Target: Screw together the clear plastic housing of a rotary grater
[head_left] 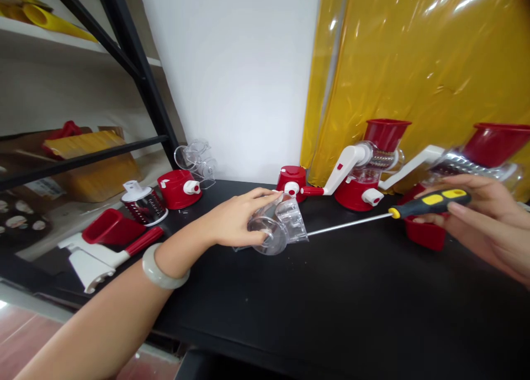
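My left hand (pixel 244 217) grips a clear plastic grater housing (pixel 275 233) lying on its side on the black table. The thumb rests on its round opening and the fingers reach over its top. My right hand (pixel 484 214) holds a screwdriver (pixel 430 204) by its black and yellow handle. The long metal shaft points left, and its tip meets the right end of the clear housing. Just behind the housing stands a red base (pixel 291 177) with a white knob.
At left are another red base (pixel 179 190), a drum grater (pixel 144 203), a red hopper (pixel 112 227) and a white crank part (pixel 89 256). Two assembled rotary graters stand at right, one with a red hopper (pixel 386 134). A black shelf frame (pixel 141 76) rises at left.
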`<state>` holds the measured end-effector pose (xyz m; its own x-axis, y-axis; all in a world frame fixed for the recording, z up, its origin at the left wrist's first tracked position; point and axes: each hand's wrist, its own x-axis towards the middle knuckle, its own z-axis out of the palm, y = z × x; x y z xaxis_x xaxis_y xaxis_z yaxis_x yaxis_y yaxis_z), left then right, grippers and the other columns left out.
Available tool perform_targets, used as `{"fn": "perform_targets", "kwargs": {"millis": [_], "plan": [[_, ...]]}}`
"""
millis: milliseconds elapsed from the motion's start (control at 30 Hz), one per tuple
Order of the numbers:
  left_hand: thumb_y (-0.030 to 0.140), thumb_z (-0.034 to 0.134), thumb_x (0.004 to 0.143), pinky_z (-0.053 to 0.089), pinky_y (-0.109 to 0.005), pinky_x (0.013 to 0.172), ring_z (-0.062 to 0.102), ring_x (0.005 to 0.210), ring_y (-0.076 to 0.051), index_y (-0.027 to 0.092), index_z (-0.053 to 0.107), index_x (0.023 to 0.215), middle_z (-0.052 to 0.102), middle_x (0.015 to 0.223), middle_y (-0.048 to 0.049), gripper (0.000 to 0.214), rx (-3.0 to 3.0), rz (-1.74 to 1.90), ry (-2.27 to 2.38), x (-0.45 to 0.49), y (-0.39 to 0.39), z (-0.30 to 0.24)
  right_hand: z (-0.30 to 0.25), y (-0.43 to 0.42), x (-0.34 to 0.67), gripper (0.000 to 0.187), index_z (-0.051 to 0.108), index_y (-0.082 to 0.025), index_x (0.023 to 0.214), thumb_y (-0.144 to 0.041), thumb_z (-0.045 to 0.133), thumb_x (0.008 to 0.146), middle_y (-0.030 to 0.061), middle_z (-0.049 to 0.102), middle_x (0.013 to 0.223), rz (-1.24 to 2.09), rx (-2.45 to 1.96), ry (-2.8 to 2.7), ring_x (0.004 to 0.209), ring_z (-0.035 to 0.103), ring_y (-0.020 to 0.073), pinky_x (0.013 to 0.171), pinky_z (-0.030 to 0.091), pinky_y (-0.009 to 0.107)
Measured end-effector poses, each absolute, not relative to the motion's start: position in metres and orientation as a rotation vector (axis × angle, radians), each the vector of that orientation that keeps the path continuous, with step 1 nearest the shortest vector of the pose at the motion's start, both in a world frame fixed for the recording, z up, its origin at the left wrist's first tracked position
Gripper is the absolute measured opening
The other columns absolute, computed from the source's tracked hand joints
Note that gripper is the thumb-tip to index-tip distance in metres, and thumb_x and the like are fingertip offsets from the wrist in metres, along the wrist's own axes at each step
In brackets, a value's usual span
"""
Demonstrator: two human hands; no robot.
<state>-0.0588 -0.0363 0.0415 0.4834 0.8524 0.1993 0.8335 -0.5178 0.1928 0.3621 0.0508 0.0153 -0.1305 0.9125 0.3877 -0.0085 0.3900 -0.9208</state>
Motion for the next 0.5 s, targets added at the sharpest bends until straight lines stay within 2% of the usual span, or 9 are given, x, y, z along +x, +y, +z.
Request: {"fn": "perform_targets", "kwargs": {"millis": [100,167,200,267,333,400,500], "plan": [[0.037,0.065,0.075,0.044,-0.047,0.108,0.056,0.126,-0.033,0.02,0.038,0.15,0.041,0.152,-0.0135,0.081,2.66,0.416,1.482,-0.0602,-0.0356,0.0406,0.0166,0.0503,0.3619,0.033,0.065,-0.033,0.097,-0.051,0.079,0.072,-0.0019,0.068,0.078,0.883,-0.91,-1.556,0.061,0.065,0.0159,0.053,0.059,0.024],[0.036,0.065,0.075,0.042,-0.046,0.11,0.053,0.129,-0.033,0.02,0.04,0.148,0.043,0.151,-0.0133,0.079,2.669,0.432,1.455,-0.061,-0.0352,0.0399,0.0181,0.0508,0.3597,0.032,0.066,-0.03,0.091,-0.058,0.071,0.077,-0.0008,0.064,0.066,0.88,-0.936,-1.613,0.055,0.06,0.0174,0.046,0.055,0.026],[0.036,0.065,0.075,0.042,-0.045,0.111,0.052,0.131,-0.033,0.021,0.04,0.148,0.044,0.151,-0.0131,0.078,2.675,0.443,1.436,-0.0614,-0.0349,0.0397,0.0186,0.0514,0.3584,0.033,0.068,-0.029,0.089,-0.061,0.067,0.079,0.0006,0.064,0.067,0.904,-0.931,-1.612,0.058,0.062,0.019,0.048,0.056,0.028],[0.035,0.065,0.076,0.04,-0.045,0.112,0.049,0.133,-0.032,0.023,0.041,0.148,0.046,0.149,-0.0124,0.077,2.691,0.476,1.392,-0.062,-0.0341,0.0392,0.0192,0.0531,0.3566,0.034,0.07,-0.029,0.089,-0.061,0.061,0.082,0.004,0.07,0.082,0.992,-0.898,-1.551,0.079,0.067,0.0226,0.064,0.06,0.032],[0.033,0.065,0.076,0.039,-0.045,0.112,0.049,0.134,-0.031,0.024,0.04,0.148,0.047,0.149,-0.0116,0.077,2.707,0.505,1.353,-0.0626,-0.0328,0.0388,0.0197,0.0541,0.3563,0.03,0.071,-0.03,0.096,-0.054,0.066,0.079,0.0036,0.072,0.101,1.086,-0.858,-1.47,0.098,0.067,0.023,0.078,0.06,0.031],[0.032,0.066,0.076,0.04,-0.045,0.112,0.05,0.133,-0.03,0.025,0.041,0.148,0.048,0.149,-0.0108,0.077,2.718,0.524,1.326,-0.0631,-0.0314,0.0387,0.0205,0.0535,0.357,0.033,0.069,-0.033,0.104,-0.046,0.075,0.074,0.0011,0.072,0.104,1.14,-0.84,-1.444,0.098,0.067,0.0206,0.081,0.059,0.028],[0.029,0.065,0.075,0.04,-0.044,0.112,0.052,0.132,-0.03,0.024,0.043,0.147,0.049,0.149,-0.0102,0.076,2.724,0.529,1.307,-0.0634,-0.0298,0.0392,0.0213,0.0512,0.3579,0.033,0.068,-0.033,0.099,-0.044,0.082,0.07,-0.0017,0.07,0.09,1.056,-0.84,-1.457,0.077,0.067,0.0166,0.069,0.059,0.025]]}}
